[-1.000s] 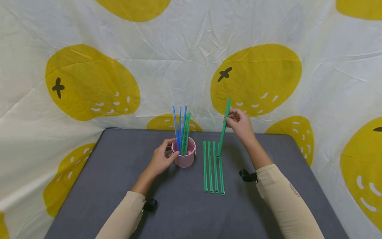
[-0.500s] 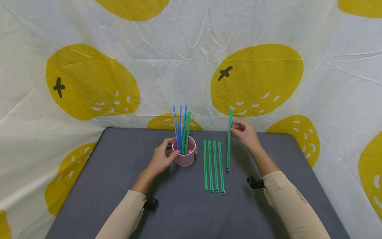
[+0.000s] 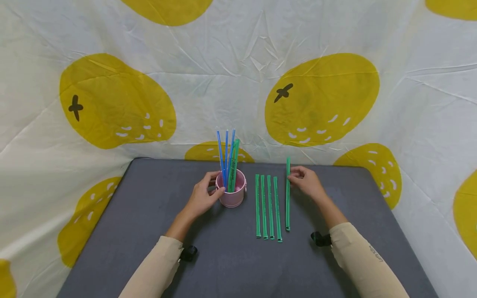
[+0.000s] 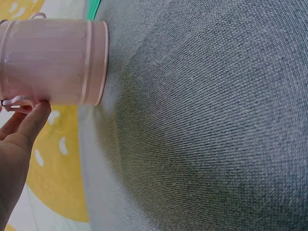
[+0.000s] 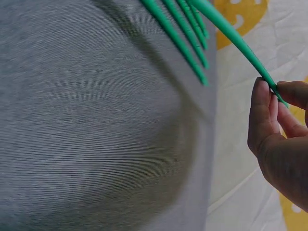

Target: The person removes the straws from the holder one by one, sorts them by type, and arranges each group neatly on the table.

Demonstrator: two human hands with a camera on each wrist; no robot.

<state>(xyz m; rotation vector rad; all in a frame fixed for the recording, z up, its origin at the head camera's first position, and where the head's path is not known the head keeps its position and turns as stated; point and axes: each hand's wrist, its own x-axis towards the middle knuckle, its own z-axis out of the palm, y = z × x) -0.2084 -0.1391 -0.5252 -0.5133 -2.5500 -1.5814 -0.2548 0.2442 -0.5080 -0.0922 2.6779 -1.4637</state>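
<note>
Near the middle of the table a small pink bucket (image 3: pixel 232 200) stands upright, holding blue sticks (image 3: pixel 220 154) with clear tips and green wrapped straws (image 3: pixel 233 167). My left hand (image 3: pixel 204 193) grips its left side, thumb at the front near the rim. In the left wrist view that thumb touches the bucket (image 4: pixel 53 62) beside a handle lug. Between thumb and fingers, my right hand (image 3: pixel 306 181) pinches a green wrapped straw (image 3: pixel 287 198) near its upper part; the right wrist view shows this straw (image 5: pixel 236 38) above the table. Several green straws (image 3: pixel 270 207) lie side by side left of it.
Everything stands on a dark grey cloth-covered table (image 3: pixel 231 256). A white curtain (image 3: pixel 220 95) with yellow fruit prints hangs behind the table's far edge. Black straps with cameras (image 3: pixel 188 253) sit at both wrists.
My right hand has moved the green straw right and down, from over the lying row to a spot beside it, nearly parallel. The left hand stays on the bucket.
</note>
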